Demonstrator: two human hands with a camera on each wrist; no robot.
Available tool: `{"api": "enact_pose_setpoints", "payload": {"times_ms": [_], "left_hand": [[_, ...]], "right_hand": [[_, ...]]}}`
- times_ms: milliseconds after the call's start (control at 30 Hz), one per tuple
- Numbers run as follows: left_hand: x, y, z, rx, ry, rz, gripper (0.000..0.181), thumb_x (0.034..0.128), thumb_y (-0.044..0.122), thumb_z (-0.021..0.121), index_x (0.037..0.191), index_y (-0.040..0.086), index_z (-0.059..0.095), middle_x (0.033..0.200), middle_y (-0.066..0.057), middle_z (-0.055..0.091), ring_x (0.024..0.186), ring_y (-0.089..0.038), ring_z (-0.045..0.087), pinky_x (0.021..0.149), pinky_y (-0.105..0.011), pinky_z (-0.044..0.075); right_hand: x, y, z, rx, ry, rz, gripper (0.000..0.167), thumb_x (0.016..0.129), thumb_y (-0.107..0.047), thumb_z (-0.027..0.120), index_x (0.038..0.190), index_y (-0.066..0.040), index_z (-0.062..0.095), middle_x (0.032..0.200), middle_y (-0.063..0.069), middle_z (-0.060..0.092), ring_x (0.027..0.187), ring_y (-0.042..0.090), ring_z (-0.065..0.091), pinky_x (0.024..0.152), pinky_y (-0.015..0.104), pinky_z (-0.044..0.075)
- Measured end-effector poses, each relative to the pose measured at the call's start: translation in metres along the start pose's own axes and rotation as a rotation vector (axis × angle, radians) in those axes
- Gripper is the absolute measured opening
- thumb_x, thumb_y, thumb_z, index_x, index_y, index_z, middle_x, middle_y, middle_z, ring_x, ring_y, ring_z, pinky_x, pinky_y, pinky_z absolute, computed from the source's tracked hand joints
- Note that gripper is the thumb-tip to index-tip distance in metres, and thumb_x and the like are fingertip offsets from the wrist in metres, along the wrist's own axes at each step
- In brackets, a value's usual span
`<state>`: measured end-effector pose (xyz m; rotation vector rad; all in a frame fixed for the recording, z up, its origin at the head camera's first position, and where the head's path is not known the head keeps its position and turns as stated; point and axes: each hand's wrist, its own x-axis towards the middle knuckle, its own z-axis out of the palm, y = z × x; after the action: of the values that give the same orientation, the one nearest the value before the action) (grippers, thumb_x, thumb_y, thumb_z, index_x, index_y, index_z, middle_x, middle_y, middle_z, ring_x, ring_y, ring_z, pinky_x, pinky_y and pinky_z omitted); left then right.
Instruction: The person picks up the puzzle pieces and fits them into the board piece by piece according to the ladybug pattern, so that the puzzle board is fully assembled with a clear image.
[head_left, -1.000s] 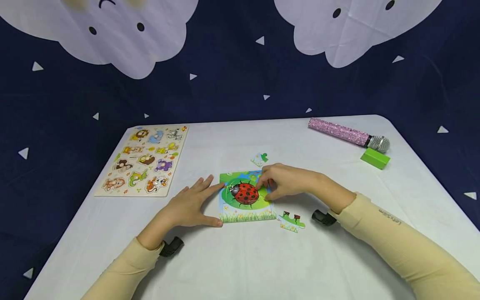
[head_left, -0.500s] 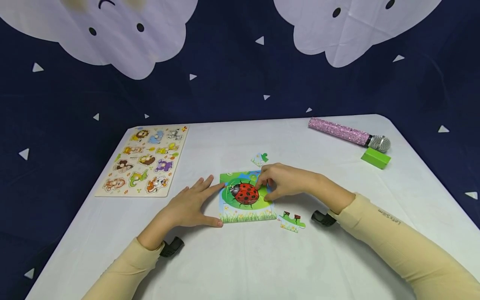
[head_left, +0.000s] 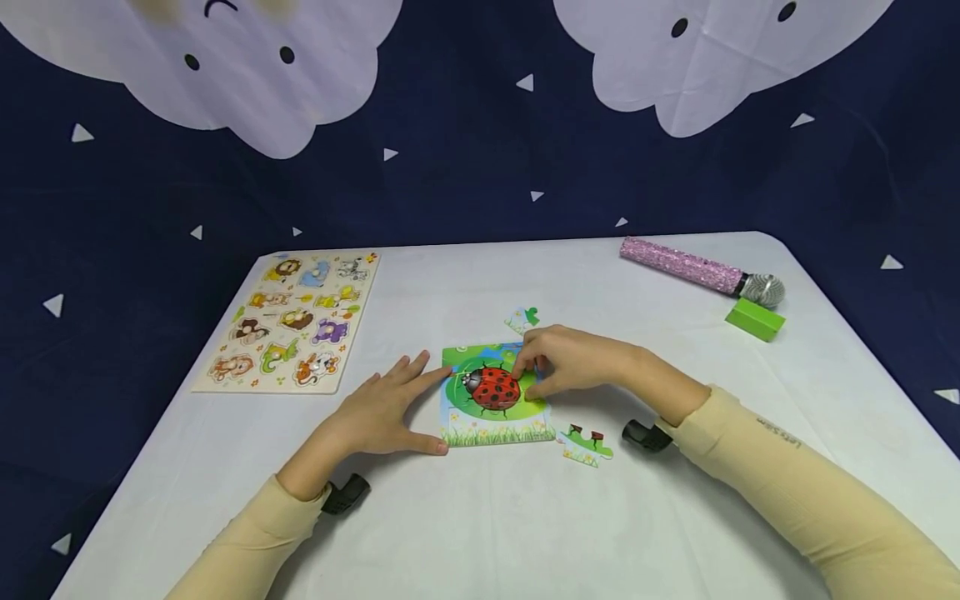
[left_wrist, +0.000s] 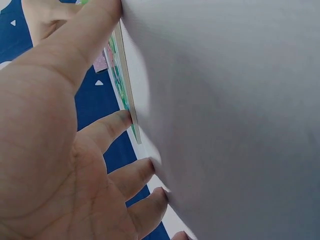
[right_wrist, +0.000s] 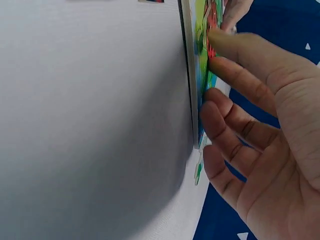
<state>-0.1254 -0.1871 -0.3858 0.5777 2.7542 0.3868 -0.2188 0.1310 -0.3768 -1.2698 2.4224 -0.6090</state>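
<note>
A square ladybug jigsaw puzzle (head_left: 498, 432) lies on the white table between the hands. Along its left edge, my left hand (head_left: 378, 412) is spread, with index finger and thumb touching the board's side; the left wrist view shows both against the thin edge (left_wrist: 122, 65). From the right, my right hand (head_left: 573, 358) reaches over the puzzle, fingers curled. Its thumb and index finger pinch a puzzle piece (right_wrist: 204, 62) at the ladybug's right side, partly hidden by the fingers. Two loose pieces lie off the board: a flowered one (head_left: 519, 320) behind, a green one (head_left: 587, 446) at front right.
A wooden animal peg puzzle (head_left: 288, 321) lies at the table's left. Toward the back right are a pink glittery microphone (head_left: 682, 260) and a green block (head_left: 755, 319) beside its head. A dark blue cloth with clouds (head_left: 450, 192) hangs behind the table.
Both hands stay in nearly the same place on the puzzle. The whole head view has shifted very slightly; the loose pieces have not moved on the table.
</note>
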Motion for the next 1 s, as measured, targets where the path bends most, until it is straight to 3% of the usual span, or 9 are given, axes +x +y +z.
{"api": "enact_pose_setpoints", "payload": {"times_ms": [167, 333, 467, 633, 833, 1000], "left_hand": [[-0.001, 0.000, -0.001, -0.001, 0.004, -0.001, 0.111, 0.0794, 0.069, 0.085, 0.170, 0.027, 0.036, 0.179, -0.018, 0.020, 0.164, -0.050, 0.021, 0.125, -0.077, 0.026], [-0.001, 0.000, -0.001, 0.000, 0.005, -0.006, 0.111, 0.0793, 0.070, 0.085, 0.170, 0.027, 0.036, 0.180, -0.018, 0.020, 0.164, -0.049, 0.021, 0.125, -0.077, 0.026], [-0.001, 0.000, 0.000, -0.006, 0.001, -0.011, 0.111, 0.0795, 0.070, 0.085, 0.170, 0.029, 0.035, 0.180, -0.017, 0.018, 0.165, -0.049, 0.020, 0.126, -0.077, 0.025], [-0.002, -0.001, 0.000, -0.008, -0.001, -0.018, 0.111, 0.0790, 0.069, 0.086, 0.170, 0.029, 0.035, 0.180, -0.016, 0.017, 0.165, -0.048, 0.019, 0.126, -0.076, 0.024], [-0.003, -0.001, 0.001, -0.009, 0.001, -0.015, 0.111, 0.0790, 0.069, 0.086, 0.170, 0.029, 0.035, 0.180, -0.015, 0.017, 0.165, -0.048, 0.019, 0.127, -0.076, 0.024], [-0.002, -0.002, 0.001, -0.005, 0.004, -0.013, 0.111, 0.0792, 0.070, 0.085, 0.170, 0.029, 0.035, 0.180, -0.016, 0.017, 0.165, -0.048, 0.019, 0.126, -0.076, 0.024]], "right_hand": [[0.004, 0.008, -0.005, 0.004, 0.077, 0.100, 0.026, 0.095, -0.026, 0.083, 0.118, -0.015, 0.081, 0.101, -0.001, 0.071, 0.088, 0.011, 0.063, 0.081, 0.031, 0.055], [0.013, 0.017, -0.010, 0.017, 0.188, 0.220, 0.038, 0.095, -0.027, 0.083, 0.130, -0.012, 0.076, 0.100, 0.003, 0.076, 0.086, 0.014, 0.068, 0.074, 0.032, 0.056], [0.020, 0.023, -0.012, 0.025, 0.253, 0.299, 0.049, 0.095, -0.030, 0.083, 0.138, -0.009, 0.071, 0.104, 0.007, 0.077, 0.089, 0.019, 0.071, 0.077, 0.037, 0.057], [0.030, 0.026, -0.013, 0.036, 0.271, 0.392, 0.059, 0.094, -0.036, 0.083, 0.144, -0.009, 0.066, 0.106, 0.009, 0.075, 0.087, 0.021, 0.065, 0.075, 0.036, 0.053], [0.038, 0.026, -0.015, 0.046, 0.258, 0.479, 0.063, 0.092, -0.041, 0.085, 0.144, -0.011, 0.066, 0.086, 0.002, 0.064, 0.069, 0.015, 0.047, 0.062, 0.030, 0.037], [0.042, 0.026, -0.016, 0.033, 0.237, 0.516, 0.063, 0.091, -0.044, 0.085, 0.142, -0.011, 0.067, 0.078, -0.001, 0.060, 0.065, 0.013, 0.045, 0.059, 0.029, 0.035]]}}
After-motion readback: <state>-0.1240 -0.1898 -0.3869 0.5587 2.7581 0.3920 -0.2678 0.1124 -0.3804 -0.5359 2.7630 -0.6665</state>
